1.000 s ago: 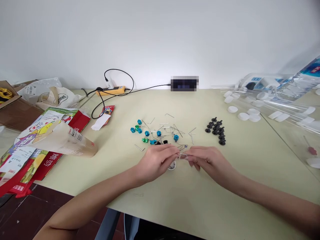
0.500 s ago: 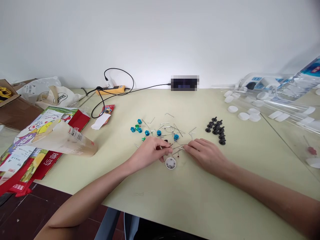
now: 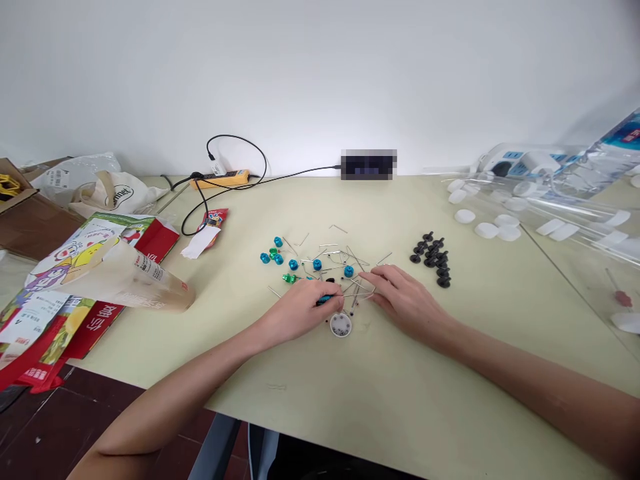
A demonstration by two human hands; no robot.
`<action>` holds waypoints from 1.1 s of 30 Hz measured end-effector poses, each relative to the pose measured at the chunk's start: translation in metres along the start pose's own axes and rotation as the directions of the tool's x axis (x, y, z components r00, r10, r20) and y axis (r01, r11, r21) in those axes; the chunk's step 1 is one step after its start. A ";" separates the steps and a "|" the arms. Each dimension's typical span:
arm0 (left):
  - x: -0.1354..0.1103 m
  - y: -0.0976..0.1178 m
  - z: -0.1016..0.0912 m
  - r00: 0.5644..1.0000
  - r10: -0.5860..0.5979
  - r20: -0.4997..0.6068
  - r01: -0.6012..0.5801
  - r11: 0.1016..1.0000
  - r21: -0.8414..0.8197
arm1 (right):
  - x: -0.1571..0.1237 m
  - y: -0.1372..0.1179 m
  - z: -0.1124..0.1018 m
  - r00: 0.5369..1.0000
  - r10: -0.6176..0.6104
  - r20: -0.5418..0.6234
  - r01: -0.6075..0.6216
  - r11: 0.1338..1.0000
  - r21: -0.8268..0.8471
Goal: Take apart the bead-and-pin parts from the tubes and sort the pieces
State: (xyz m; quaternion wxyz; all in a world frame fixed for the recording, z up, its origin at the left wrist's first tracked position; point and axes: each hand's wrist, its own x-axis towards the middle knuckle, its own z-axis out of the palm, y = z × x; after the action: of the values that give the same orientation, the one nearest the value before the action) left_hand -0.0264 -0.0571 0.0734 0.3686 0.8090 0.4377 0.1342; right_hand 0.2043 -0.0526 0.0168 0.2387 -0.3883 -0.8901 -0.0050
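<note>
My left hand (image 3: pixel 305 307) is closed in a pinch, with a teal-blue piece (image 3: pixel 324 300) showing between thumb and fingers. A thin bent metal rod (image 3: pixel 361 296) runs from near its fingertips to my right hand (image 3: pixel 405 293), whose fingers are closed on the rod's other end. Whether the rod is joined to the teal piece is hidden. Just below the left fingertips lies a small round white dish (image 3: pixel 341 325) with tiny dark parts in it. Loose metal rods and blue knobs (image 3: pixel 317 265) are scattered behind the hands, and green pieces (image 3: pixel 289 279) lie beside them.
Several black knob-like parts (image 3: pixel 435 257) stand to the right. Clear tubes with white caps (image 3: pixel 507 227) and a water bottle (image 3: pixel 615 153) lie farther right. At left are a drink cup (image 3: pixel 160 283), printed bags and a yellow power strip (image 3: pixel 227 179) with a black cable.
My left fingers have turned, and the teal piece now shows in them. My right hand has shifted slightly left and up, and the rod between the hands shows more plainly.
</note>
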 end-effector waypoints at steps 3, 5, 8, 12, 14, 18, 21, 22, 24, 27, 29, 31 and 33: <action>-0.001 0.001 0.003 1.000 0.022 0.004 -0.022 0.999 0.027 | -0.002 -0.005 -0.008 0.999 0.014 0.030 -0.019 0.982 0.186; -0.001 0.001 0.005 1.000 0.026 -0.004 -0.026 0.999 0.035 | -0.002 -0.011 -0.012 0.996 0.001 0.089 -0.029 0.948 0.316; -0.002 0.002 0.007 0.999 0.038 -0.026 -0.036 0.997 0.068 | -0.002 -0.017 -0.016 0.989 0.038 0.140 -0.091 0.914 0.396; -0.002 0.002 0.000 0.993 0.020 -0.120 -0.012 0.998 0.065 | 0.003 -0.013 -0.020 0.966 0.199 0.166 -0.246 0.905 0.347; 0.000 0.000 -0.007 0.983 -0.017 -0.185 0.005 0.998 -0.063 | 0.006 -0.007 -0.022 0.930 0.316 0.189 -0.362 0.875 0.320; 0.004 -0.009 -0.015 0.980 -0.130 -0.148 0.043 0.874 -0.485 | 0.010 0.001 -0.024 0.935 0.335 0.120 -0.355 0.863 0.358; 0.007 -0.015 -0.012 0.989 -0.127 -0.080 0.039 0.732 -0.680 | 0.010 -0.001 -0.028 0.965 0.262 -0.003 -0.241 0.894 0.376; 0.008 -0.016 -0.009 0.993 -0.103 -0.060 0.028 0.691 -0.722 | 0.010 -0.003 -0.029 0.968 0.249 -0.015 -0.224 0.894 0.389; 0.009 -0.014 -0.003 0.999 -0.039 -0.032 -0.001 0.620 -0.785 | 0.011 -0.011 -0.033 0.972 0.236 0.016 -0.220 0.875 0.432; 0.010 -0.007 0.009 0.999 0.036 -0.014 -0.031 0.530 -0.848 | 0.012 -0.026 -0.040 0.973 0.172 0.152 -0.227 0.828 0.513; 0.010 -0.001 0.017 0.999 0.042 0.011 -0.010 0.483 -0.876 | 0.014 -0.034 -0.044 0.972 0.134 0.193 -0.218 0.817 0.534; 0.011 0.003 0.023 0.998 0.038 0.051 0.027 0.468 -0.883 | 0.015 -0.037 -0.048 0.971 0.136 0.198 -0.221 0.830 0.513; 0.013 0.006 0.025 0.998 0.037 0.060 0.033 0.510 -0.859 | 0.019 -0.034 -0.052 0.964 0.151 0.221 -0.241 0.847 0.473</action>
State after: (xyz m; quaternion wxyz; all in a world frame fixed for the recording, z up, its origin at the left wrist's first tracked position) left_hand -0.0014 -0.0609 0.0591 0.7357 0.5254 0.2995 0.3051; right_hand 0.1914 -0.0737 0.0772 0.2502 -0.4020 -0.8344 0.2822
